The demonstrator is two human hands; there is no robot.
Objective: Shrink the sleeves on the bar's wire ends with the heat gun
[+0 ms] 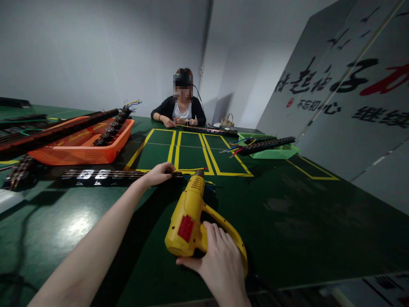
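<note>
A workshop: heat gun (189, 207) and green worktable (303, 221) (taped in yellow).

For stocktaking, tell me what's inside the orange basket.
A dark strip slants from inside the orange basket; other strips lie across it. They and the near wall partly hide its floor.

On the green desk (303, 209) with yellow lines (234, 174) there are a rectangular orange plastic basket (79, 155) at left and a light-green plastic basket (277, 154) at right. A person (182, 111) in a black cardigan (199, 111) sits at the far side.
</note>
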